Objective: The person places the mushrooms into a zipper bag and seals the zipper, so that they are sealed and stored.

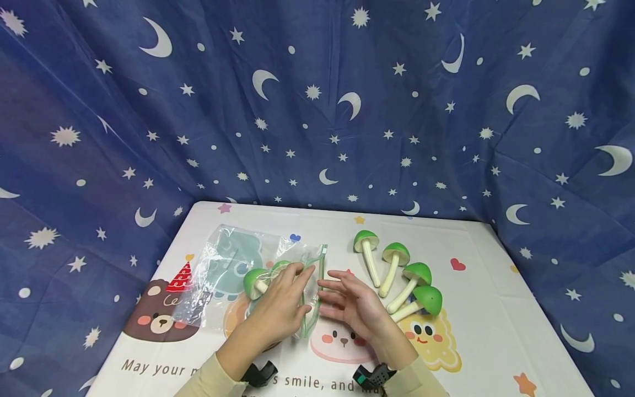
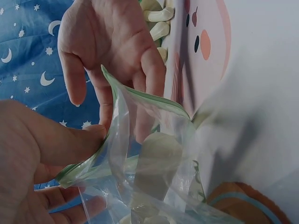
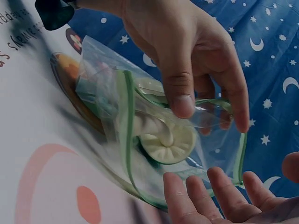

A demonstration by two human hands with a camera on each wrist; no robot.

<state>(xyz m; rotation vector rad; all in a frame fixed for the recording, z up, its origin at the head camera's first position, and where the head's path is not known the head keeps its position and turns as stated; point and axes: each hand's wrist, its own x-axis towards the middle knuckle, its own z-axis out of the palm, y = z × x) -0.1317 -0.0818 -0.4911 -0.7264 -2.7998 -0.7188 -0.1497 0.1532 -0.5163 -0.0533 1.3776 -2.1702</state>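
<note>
Clear plastic bag, one: lies on the bench, closed end to the left, its green-edged mouth gaping towards the right. Contents: at least two bagged mushrooms, green-capped and pale-stemmed, seen through the film; a cap's ribbed underside shows in the right wrist view. Loose mushrooms, four: same pattern, fanned on the bench to the right of the bag, caps at the far and outer side, stems pointing back towards the person; the nearest two appear to touch. Placement, by inference, puts them within easy reach of the right hand and apart from the bagged ones. Left hand: grip in a pinch, thumb and fingers to either side of the film at one edge of the mouth, presumably to hold that edge up and part the bag's sides. Right hand: no object held; grip spread, fingers extended and a little apart, palm turned to the mouth, a pose that seems suited to steadying or widening it; fingertips lie just beside the rim, contact with the film cannot be told. Backdrop: blue curtain, moons and stars.
</note>
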